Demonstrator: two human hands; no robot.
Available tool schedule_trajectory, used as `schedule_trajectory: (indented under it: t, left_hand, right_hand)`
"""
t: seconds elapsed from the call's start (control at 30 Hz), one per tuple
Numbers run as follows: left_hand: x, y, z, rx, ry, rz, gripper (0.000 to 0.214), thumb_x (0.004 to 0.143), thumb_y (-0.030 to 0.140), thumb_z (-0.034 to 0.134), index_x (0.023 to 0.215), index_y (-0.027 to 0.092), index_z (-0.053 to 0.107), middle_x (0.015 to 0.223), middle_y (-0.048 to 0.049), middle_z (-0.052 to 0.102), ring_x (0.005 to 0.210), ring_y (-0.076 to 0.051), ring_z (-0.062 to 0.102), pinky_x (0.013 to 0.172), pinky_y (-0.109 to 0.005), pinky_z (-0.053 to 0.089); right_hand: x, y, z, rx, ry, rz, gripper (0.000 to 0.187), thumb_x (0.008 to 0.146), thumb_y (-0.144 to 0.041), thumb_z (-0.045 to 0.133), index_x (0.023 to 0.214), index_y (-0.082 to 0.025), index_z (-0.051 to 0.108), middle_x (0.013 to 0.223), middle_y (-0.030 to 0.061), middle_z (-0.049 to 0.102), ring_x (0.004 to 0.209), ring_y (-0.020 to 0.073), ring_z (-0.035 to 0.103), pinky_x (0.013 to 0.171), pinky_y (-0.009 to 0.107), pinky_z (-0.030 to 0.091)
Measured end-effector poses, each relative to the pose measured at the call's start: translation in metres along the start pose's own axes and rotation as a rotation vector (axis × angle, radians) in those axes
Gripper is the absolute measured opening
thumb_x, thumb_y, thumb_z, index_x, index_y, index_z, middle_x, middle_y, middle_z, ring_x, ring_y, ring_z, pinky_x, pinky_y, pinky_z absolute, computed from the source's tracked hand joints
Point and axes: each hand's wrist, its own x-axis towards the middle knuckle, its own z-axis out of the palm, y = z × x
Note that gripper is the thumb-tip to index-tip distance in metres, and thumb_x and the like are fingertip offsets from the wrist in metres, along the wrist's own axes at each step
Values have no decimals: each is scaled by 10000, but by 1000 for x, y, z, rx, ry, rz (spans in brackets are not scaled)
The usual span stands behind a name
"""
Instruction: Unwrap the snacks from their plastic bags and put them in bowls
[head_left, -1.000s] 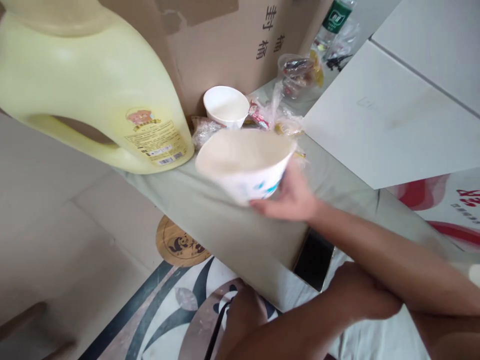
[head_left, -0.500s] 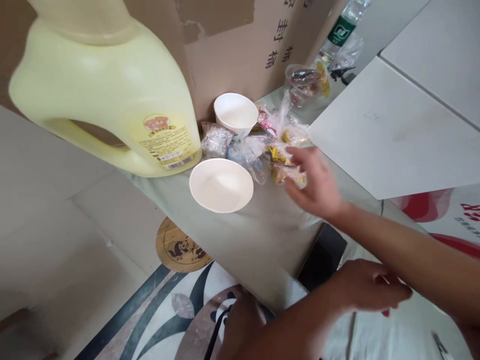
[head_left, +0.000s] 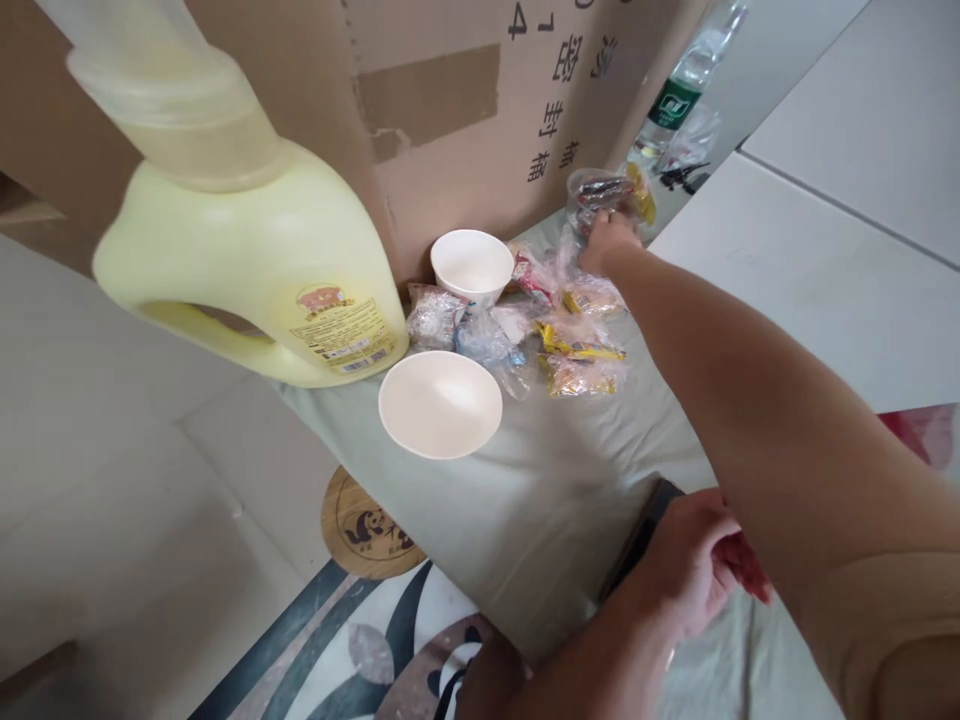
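My right hand [head_left: 611, 242] reaches to the far end of the cloth-covered surface. Its bent fingers are closed at the near side of a clear plastic cup [head_left: 589, 188] with small packaged items inside. My left hand [head_left: 701, 560] hovers low by a dark flat object [head_left: 637, 540], fingers loosely bent and nothing visible in them; my right forearm covers part of it. Between the hands and the bowls lie several wrapped snack packets [head_left: 581, 375] and a crumpled clear plastic bag [head_left: 487, 335]. One white bowl [head_left: 439, 405] stands in front, another white bowl [head_left: 472, 265] behind.
A large pale yellow jug [head_left: 247, 240] with a handle stands at left, against a cardboard box [head_left: 442, 180]. A water bottle [head_left: 675, 100] with a green label is at the back right. A round wooden panda stool or board [head_left: 367, 525] sits below the cloth edge.
My right hand has moved from above the snack packets away to the plastic cup at the back. My left hand has shifted slightly left in view. The view has tilted up a little.
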Motion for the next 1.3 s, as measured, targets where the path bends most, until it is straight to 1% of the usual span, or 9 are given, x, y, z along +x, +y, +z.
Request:
schedule_trajectory:
  t: [0.13, 0.3, 0.43, 0.57, 0.73, 0.9, 1.07, 1.23, 1.3]
  left_hand:
    - [0, 5, -1, -72, -26, 16, 346, 544, 498, 668, 608, 177, 557, 454, 13, 529, 354, -101, 462, 369, -239, 326]
    - [-4, 12, -2, -101, -55, 6, 334, 511, 473, 673, 608, 174, 561, 431, 23, 525, 313, -106, 457, 328, -234, 309]
    - [-7, 14, -2, -94, -67, 30, 307, 537, 446, 659, 624, 166, 567, 451, 21, 532, 325, -98, 463, 340, -231, 302]
    - [-9, 13, -3, -76, -99, 44, 317, 572, 455, 660, 653, 162, 568, 472, 23, 531, 340, -95, 465, 359, -240, 304]
    - [-8, 12, -4, -60, -98, 40, 299, 579, 445, 644, 658, 169, 562, 470, 27, 524, 350, -93, 462, 367, -244, 301]
    - [-8, 13, -4, -41, -98, 35, 311, 582, 457, 652, 663, 172, 555, 478, 28, 521, 363, -93, 464, 382, -248, 305]
    - [-9, 16, -3, -22, -81, 42, 331, 580, 483, 651, 643, 172, 558, 483, 22, 514, 374, -93, 448, 383, -246, 305]
    - [-12, 16, 0, 15, -104, 35, 294, 583, 446, 637, 654, 176, 546, 495, 33, 503, 391, -87, 447, 396, -234, 301]
    - [-14, 15, 1, 34, -111, 30, 283, 597, 435, 633, 674, 178, 543, 499, 38, 501, 397, -85, 446, 404, -230, 297]
  right_hand:
    - [-12, 2, 7, -64, 29, -48, 579, 986, -432, 533, 1376, -6, 486, 1432, 306, 464, 1376, 398, 411, 1107, 627, 304]
    - [-40, -5, -1, -69, 67, -209, 289, 954, -222, 534, 1177, -74, 644, 1266, 229, 628, 1233, 346, 531, 997, 565, 429]
    - [-51, -9, -12, -47, 86, -222, 190, 957, -185, 495, 1034, -130, 661, 1135, 157, 672, 1098, 280, 606, 931, 493, 473]
    - [-65, -11, -28, -109, 102, -274, 209, 998, -192, 431, 1061, -93, 603, 1176, 154, 630, 1132, 231, 583, 960, 434, 442]
    - [-77, -20, -54, -134, 182, -283, 125, 960, -153, 489, 1060, -154, 563, 1231, 158, 602, 1141, 246, 544, 971, 413, 432]
    - [-96, -31, -92, 110, 369, -197, 95, 898, -98, 549, 937, -183, 531, 1035, 103, 627, 973, 200, 550, 913, 382, 422]
    - [-168, 8, -108, 479, 456, -120, 124, 849, -102, 609, 847, -203, 537, 792, -19, 542, 737, 115, 501, 719, 289, 408]
    - [-228, 70, -90, 1000, 372, 157, 147, 891, -139, 560, 756, -195, 548, 668, -30, 511, 590, 93, 453, 594, 254, 354]
    - [-236, 86, -84, 1134, 434, 273, 184, 863, -97, 541, 704, -189, 527, 648, -32, 484, 572, 86, 417, 559, 243, 306]
